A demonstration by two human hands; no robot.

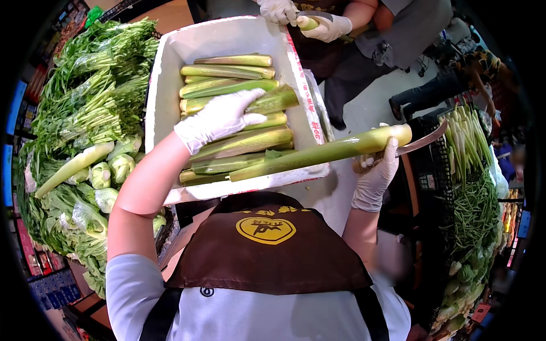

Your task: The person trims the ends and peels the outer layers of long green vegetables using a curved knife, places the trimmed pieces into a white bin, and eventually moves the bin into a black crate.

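Observation:
A white foam box in front of me holds several green water bamboo stalks lying crosswise. My left hand, in a white glove, reaches into it. Between its thumb and fingers is one stalk, whose end sticks out to the right. My right hand, also gloved, grips a curved sickle-like knife by its handle. Those same fingers hold a long stalk with a pale cut end, which slants across the box's near right corner.
Leafy greens are heaped on the left, with a peeled stalk on top. Beyond the box, a co-worker's gloved hands hold a stalk and a blade. Green beans and scallions fill a display on the right.

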